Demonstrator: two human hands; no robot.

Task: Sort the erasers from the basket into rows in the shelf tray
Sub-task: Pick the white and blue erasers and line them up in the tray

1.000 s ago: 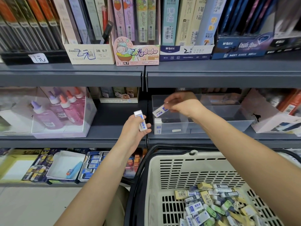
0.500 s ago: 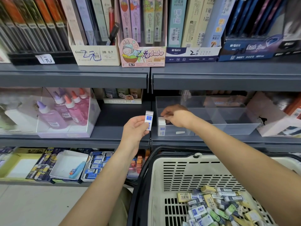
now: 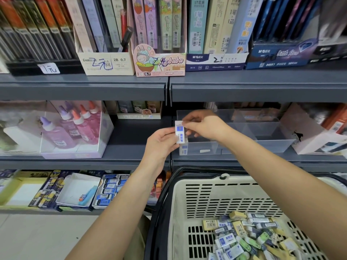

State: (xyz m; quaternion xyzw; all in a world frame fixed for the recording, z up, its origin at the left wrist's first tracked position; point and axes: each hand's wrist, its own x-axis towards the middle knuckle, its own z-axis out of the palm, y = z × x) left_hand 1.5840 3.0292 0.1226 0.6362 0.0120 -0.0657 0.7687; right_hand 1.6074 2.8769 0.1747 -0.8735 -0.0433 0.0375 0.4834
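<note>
Stationery shelves [image 3: 84,87] fill the view. Left hand [image 3: 161,145] and right hand [image 3: 204,126] both pinch one eraser [image 3: 179,133], upright before the tray's [image 3: 262,139] left corner. Likely a handover; next, stand it beside the placed eraser [image 3: 183,150].

Eraser [image 3: 179,133]: top corner under right hand [image 3: 204,126] fingertips, left edge under left hand [image 3: 161,145] thumb. Label print too small to read. Second eraser [image 3: 183,149] in tray [image 3: 262,134]: upper part hidden behind first one. Basket [image 3: 180,212] cut by bottom edge, right side covered by right forearm. Eraser pile [image 3: 244,241] runs off bottom edge. Pencil boxes [image 3: 197,25] on top shelf cropped at top edge. Carton [image 3: 315,136] far right blurred, contents unclear.
</note>
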